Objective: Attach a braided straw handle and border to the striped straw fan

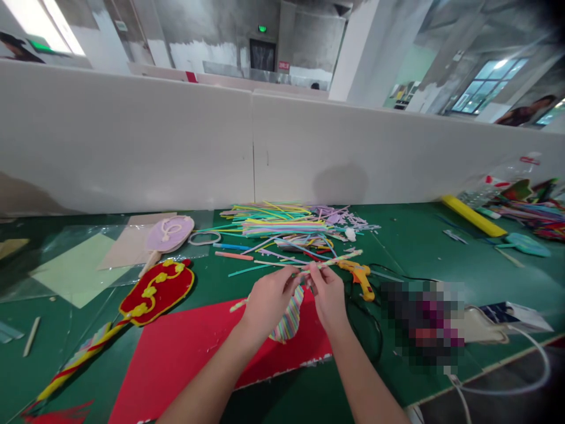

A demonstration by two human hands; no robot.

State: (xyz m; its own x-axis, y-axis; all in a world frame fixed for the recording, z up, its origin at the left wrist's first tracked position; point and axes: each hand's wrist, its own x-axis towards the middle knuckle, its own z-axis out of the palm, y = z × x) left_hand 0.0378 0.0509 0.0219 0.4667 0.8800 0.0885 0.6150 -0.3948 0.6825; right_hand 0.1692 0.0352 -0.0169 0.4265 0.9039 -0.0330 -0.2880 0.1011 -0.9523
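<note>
My left hand (273,291) and my right hand (324,285) meet over the middle of the table, fingertips pinched together. Between them runs a thin, pale, twisted pipe-cleaner strand (351,256); one end sticks out to the upper right, and a similar pale end (238,305) shows left of my left wrist. Just below my fingers, a rounded piece with multicoloured stripes (288,321) lies on a red sheet (185,347), partly hidden by my left hand. A yellow glue gun (359,277) rests right of my right hand.
Loose coloured pipe cleaners (282,227) are heaped behind my hands. A red fan shape with yellow trim (159,291) and a lilac fan shape (170,234) lie left. Cables, a yellow bar (474,216) and a plastic bottle (503,179) are right. A white partition (176,141) stands behind.
</note>
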